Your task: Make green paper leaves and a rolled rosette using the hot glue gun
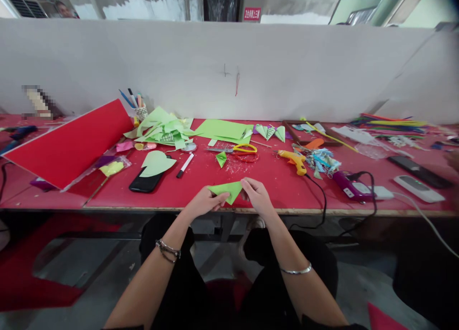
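Note:
A folded piece of light green paper [231,190] is stretched between my two hands at the table's front edge. My left hand [206,202] grips its left side, thumb on top. The fingers of my right hand [255,194] pinch its upper right corner. Just beyond lies a small folded green paper piece [221,159], beside yellow-handled scissors [245,149]. A white marker with a black end [185,165] rests to the left. Further left, a green paper heart shape [158,163] partly covers a black phone [145,181].
Green paper scraps [165,126] heap up at the back left, near a large red board [75,146]. Green paper cones [270,132] lie at the back. To the right are a yellow glue gun [294,161], a purple device [351,186] and cables. A grey partition [161,71] stands behind.

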{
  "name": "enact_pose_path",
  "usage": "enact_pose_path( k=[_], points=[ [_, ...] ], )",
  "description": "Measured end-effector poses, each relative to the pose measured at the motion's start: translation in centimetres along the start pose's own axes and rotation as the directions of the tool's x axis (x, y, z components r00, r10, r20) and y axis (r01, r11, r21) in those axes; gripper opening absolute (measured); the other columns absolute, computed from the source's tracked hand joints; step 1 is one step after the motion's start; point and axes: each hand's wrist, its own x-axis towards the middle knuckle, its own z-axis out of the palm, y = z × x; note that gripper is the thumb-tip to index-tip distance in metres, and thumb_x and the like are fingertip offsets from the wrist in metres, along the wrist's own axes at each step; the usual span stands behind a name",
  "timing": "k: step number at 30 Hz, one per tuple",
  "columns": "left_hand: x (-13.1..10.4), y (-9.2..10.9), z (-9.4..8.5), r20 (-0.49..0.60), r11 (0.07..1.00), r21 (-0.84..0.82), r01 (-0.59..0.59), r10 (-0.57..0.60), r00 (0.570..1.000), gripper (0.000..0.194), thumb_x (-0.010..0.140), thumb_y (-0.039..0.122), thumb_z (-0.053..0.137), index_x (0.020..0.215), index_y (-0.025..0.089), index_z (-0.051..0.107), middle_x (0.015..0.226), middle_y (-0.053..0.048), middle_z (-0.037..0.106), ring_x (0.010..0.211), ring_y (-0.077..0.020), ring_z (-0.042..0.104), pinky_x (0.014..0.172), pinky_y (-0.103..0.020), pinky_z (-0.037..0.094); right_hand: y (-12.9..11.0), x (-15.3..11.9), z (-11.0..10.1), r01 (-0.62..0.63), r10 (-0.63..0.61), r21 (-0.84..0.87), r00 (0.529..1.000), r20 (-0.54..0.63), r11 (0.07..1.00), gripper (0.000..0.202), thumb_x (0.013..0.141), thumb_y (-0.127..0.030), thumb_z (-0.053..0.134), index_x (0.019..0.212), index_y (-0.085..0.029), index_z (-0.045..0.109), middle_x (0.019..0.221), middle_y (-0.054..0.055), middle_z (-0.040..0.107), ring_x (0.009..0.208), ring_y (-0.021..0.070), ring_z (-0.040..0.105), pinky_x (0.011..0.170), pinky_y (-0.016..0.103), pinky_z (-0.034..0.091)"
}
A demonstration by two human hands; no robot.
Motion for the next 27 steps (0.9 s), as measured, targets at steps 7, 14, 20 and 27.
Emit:
enact_pose_path(
  k=[7, 14, 20, 27],
  points=[
    [0.7, -0.1, -0.6, -0.292, 0.991, 0.045, -0.126, 0.134, 0.947, 0.04, 0.08, 0.045, 0.041, 0.054, 0.015, 0.043, 0.047, 0.004, 0.043, 0.047, -0.0078, 0.04, 0.048, -0.019, 0.03, -0.5, -0.9, -0.4, 0.058, -0.061, 0.039, 0.995, 0.078, 0.998, 0.017, 0.077, -0.034, 0.052, 0.084, -0.019, 0.053, 0.065, -0.002, 0.054, 0.051, 0.008, 0.046, 0.049, 0.02, 0.038],
    [0.6, -0.7, -1.1, -0.062, 0.989, 0.039, -0.141, 0.143, 0.988, 0.037, 0.08, 0.045, 0.041, 0.059, 0.015, 0.043, 0.05, 0.006, 0.037, 0.048, -0.0075, 0.036, 0.048, -0.02, 0.028, -2.0, -1.0, -1.3, 0.328, -0.275, -0.105, 0.897, 0.345, 0.939, 0.028, 0.074, -0.016, 0.055, 0.101, -0.022, 0.058, 0.1, 0.005, 0.057, 0.092, 0.016, 0.053, 0.079, 0.028, 0.043],
    [0.4, -0.7, -1.1, -0.014, 0.99, 0.043, -0.137, 0.137, 0.99, 0.038, 0.081, 0.046, 0.039, 0.059, 0.016, 0.041, 0.052, 0.006, 0.037, 0.049, -0.0074, 0.035, 0.049, -0.02, 0.028, -2.0, -0.8, -1.4, 0.333, -0.281, -0.102, 0.895, 0.347, 0.937, 0.017, 0.077, -0.021, 0.054, 0.092, -0.02, 0.061, 0.09, 0.005, 0.059, 0.085, 0.0152, 0.055, 0.078, 0.029, 0.043],
    [0.4, -0.3, -1.4, -0.043, 0.997, -0.002, -0.079, 0.079, 0.996, 0.036, 0.08, 0.046, 0.039, 0.067, 0.015, 0.048, 0.06, 0.004, 0.04, 0.058, -0.0094, 0.04, 0.056, -0.021, 0.033, -2.3, -1.3, -2.5, 0.203, -0.179, -0.015, 0.893, 0.413, 0.979, 0.039, 0.072, -0.023, 0.061, 0.11, -0.02, 0.051, 0.101, 0.005, 0.055, 0.087, 0.015, 0.054, 0.079, 0.029, 0.044]
  ],
)
